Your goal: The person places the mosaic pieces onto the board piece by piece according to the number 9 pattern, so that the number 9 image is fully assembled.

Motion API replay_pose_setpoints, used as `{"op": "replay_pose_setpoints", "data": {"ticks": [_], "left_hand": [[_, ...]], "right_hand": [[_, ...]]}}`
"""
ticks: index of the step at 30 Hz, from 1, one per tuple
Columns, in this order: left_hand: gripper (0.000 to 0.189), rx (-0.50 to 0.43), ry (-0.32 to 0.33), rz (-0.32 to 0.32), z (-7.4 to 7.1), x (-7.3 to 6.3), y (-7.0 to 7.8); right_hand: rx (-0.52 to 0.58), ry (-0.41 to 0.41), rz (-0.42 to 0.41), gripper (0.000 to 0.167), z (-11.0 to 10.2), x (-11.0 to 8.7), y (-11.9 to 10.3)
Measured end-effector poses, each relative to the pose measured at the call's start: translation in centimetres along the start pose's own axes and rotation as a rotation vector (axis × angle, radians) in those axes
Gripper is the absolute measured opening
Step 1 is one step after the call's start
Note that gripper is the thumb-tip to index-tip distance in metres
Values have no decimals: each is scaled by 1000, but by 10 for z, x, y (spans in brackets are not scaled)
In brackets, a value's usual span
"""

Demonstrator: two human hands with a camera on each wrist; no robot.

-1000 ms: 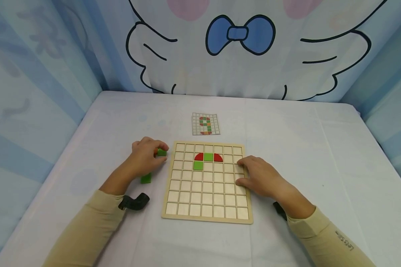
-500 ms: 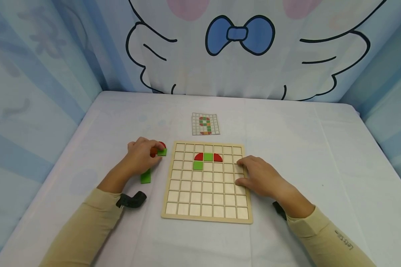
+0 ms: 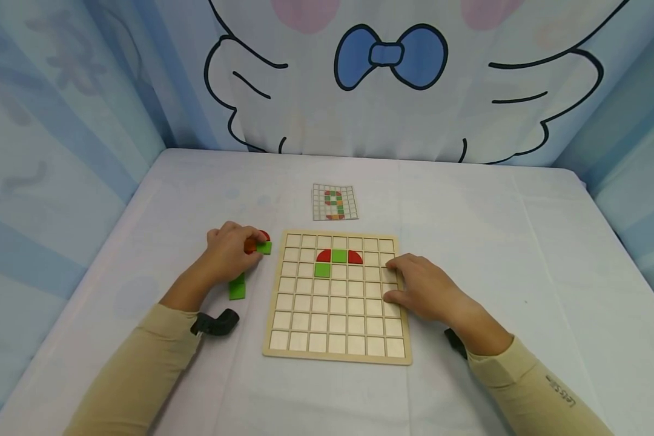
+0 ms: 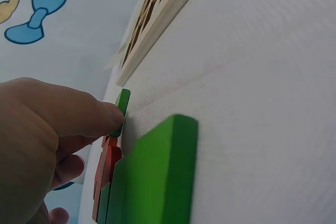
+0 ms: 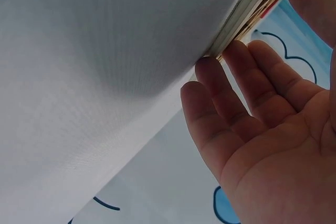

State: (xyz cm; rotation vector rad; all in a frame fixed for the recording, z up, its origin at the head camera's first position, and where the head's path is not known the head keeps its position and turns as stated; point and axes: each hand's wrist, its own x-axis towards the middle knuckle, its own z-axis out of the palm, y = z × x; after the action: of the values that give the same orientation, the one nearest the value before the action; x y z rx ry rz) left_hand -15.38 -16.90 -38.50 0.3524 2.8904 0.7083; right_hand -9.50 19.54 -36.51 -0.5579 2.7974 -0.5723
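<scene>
A green tile (image 3: 264, 248) touches the left hand (image 3: 230, 249), whether pinched I can't tell; a red piece (image 3: 266, 235) lies just beyond. The right hand (image 3: 427, 287), fingers relaxed, rests against the board (image 3: 337, 322).

The card (image 3: 335, 202) shows a 9 (image 3: 340, 205); sleeve lettering (image 3: 560, 390) unclear.

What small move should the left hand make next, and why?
Probably lift the green square tile toward the pale wooden grid board: the fingers of the left hand touch the tile, the right hand rests at the board's edge, and the small printed card shows more green squares than the board holds.
</scene>
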Motion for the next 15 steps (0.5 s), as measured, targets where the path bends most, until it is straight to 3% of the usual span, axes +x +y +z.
{"op": "replay_pose_setpoints", "data": {"ticks": [15], "left_hand": [[20,3,-15,1,1,0,1]], "right_hand": [[-1,-6,10,51,0,1,1]]}}
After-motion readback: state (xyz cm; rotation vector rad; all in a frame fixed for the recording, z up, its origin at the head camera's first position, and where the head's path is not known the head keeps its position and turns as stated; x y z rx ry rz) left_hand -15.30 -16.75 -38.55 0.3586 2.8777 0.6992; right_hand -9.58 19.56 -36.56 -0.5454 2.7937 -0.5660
